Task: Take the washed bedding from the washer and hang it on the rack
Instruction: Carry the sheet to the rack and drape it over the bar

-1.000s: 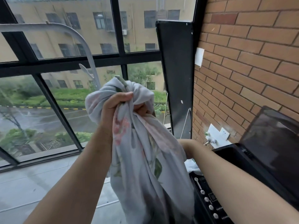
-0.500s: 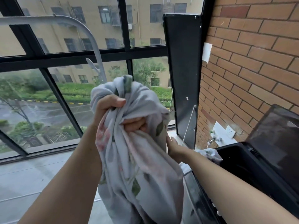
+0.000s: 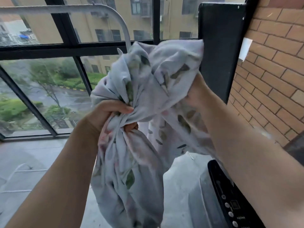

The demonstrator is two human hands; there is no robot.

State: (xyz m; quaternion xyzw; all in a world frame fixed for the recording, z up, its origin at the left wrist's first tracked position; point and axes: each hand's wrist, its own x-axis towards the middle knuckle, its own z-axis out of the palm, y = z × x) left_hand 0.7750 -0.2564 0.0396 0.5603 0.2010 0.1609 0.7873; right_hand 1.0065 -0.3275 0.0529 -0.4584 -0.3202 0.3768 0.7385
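1. Rack tubing (image 3: 65, 9) is seen at the upper left, arching down in front of the window (image 3: 41, 83); nothing is hung on it yet.
2. Open floor (image 3: 32, 162) is left below it, so room for swinging cloth leftward appears ample.
3. The left hand (image 3: 107, 114) is raised at centre, its fingers (image 3: 121, 109) curled tight round a bunched neck of the bedding (image 3: 148, 89).
4. The bedding is held up in the air between both hands, twisted and unspread, its tail hanging down towards the floor. It is judged to be out of the drum: the taking-out looks done, while shaking open and draping over the tubing remain.
5. The right hand (image 3: 195, 94) is lifted under the cloth's upper right part; its fingers are hidden by fabric, so their state cannot be told.
6. A black post (image 3: 220, 46) is touched or nearly touched by the cloth's top edge.
7. The washer (image 3: 230, 203) and brick wall (image 3: 271, 79) close off the right, where snagging is likeliest.
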